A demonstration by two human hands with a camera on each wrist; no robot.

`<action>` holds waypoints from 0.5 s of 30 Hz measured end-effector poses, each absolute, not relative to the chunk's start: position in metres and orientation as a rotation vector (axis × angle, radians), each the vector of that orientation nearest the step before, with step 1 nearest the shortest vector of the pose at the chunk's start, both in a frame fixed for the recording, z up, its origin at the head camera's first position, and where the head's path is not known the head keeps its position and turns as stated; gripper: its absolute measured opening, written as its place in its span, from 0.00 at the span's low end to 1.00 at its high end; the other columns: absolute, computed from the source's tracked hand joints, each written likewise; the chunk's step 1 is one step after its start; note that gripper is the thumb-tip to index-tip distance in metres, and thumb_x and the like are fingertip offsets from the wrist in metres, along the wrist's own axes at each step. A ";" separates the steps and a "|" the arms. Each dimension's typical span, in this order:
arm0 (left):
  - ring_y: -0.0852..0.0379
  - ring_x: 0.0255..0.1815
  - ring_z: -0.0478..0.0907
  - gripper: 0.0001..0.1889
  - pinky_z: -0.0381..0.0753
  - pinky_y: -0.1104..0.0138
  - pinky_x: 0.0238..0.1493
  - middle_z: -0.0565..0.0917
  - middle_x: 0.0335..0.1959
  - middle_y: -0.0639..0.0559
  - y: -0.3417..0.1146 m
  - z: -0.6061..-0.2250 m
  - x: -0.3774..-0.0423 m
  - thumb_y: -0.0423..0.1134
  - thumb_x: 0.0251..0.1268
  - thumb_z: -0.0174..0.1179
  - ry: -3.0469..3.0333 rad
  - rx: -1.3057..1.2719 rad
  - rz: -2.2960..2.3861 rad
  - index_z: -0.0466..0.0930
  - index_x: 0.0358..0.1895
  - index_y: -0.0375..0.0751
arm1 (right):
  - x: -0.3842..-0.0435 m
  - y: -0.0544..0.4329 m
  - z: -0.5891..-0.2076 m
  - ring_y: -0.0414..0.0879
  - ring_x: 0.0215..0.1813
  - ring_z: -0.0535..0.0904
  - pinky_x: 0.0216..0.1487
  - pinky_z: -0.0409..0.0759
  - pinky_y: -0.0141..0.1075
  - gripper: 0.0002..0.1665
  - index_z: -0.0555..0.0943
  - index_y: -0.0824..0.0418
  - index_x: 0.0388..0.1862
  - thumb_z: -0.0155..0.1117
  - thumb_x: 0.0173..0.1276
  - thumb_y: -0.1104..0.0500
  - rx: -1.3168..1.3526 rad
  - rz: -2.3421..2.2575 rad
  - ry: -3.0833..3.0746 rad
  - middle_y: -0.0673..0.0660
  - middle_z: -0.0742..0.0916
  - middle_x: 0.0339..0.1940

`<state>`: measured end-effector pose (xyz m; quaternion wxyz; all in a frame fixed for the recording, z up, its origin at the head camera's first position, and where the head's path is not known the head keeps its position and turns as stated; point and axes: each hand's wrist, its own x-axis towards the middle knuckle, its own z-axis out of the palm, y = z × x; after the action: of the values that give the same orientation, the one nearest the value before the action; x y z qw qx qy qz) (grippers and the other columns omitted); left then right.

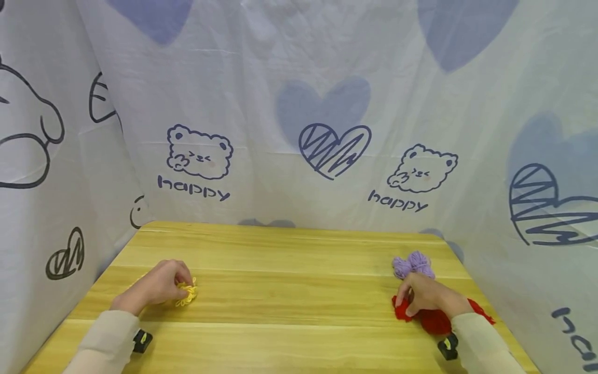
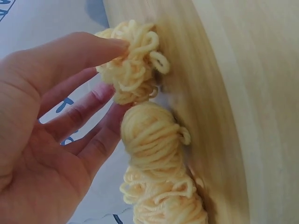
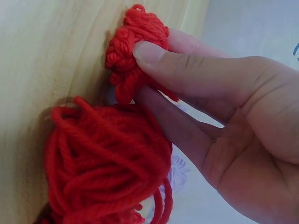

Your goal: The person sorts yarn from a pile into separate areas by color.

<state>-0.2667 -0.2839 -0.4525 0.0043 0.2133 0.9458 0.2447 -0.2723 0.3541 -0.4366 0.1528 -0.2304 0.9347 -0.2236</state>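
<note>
A yellow yarn bundle (image 1: 187, 294) lies on the wooden table (image 1: 289, 291) at the left. My left hand (image 1: 159, 285) pinches its looped end (image 2: 133, 65) between thumb and fingers, and the wound middle (image 2: 152, 133) rests on the wood. At the right, my right hand (image 1: 427, 293) pinches one end (image 3: 133, 51) of a red yarn bundle (image 1: 432, 318), whose thick wound part (image 3: 105, 161) lies on the table under the palm. Just beyond the right hand sits a purple yarn bundle (image 1: 413, 265), untouched.
White cloth printed with bears, hearts and "happy" (image 1: 299, 130) walls in the table at the back and both sides. Bare wood spans the space between the two hands. Small black-and-yellow wrist cameras (image 1: 141, 341) (image 1: 448, 347) show at each sleeve.
</note>
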 end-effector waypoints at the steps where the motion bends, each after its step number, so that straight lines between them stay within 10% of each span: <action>1: 0.57 0.36 0.79 0.07 0.81 0.65 0.38 0.86 0.35 0.54 -0.283 -0.452 -0.267 0.28 0.48 0.76 2.960 0.655 0.764 0.89 0.27 0.45 | -0.272 0.354 -0.436 0.40 0.34 0.79 0.36 0.80 0.31 0.13 0.92 0.57 0.31 0.82 0.48 0.71 -0.668 -0.648 2.678 0.49 0.90 0.32; 15: 0.54 0.39 0.81 0.09 0.86 0.56 0.43 0.85 0.37 0.52 -0.284 -0.451 -0.265 0.26 0.49 0.76 2.942 0.639 0.777 0.89 0.29 0.44 | -0.266 0.352 -0.431 0.38 0.33 0.77 0.34 0.77 0.30 0.13 0.90 0.57 0.31 0.81 0.48 0.71 -0.700 -0.593 2.703 0.47 0.88 0.30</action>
<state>-0.2654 -0.2838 -0.4509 0.0163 0.2054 0.9461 0.2500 -0.2660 0.3524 -0.4311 0.1430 -0.2426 0.9372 -0.2057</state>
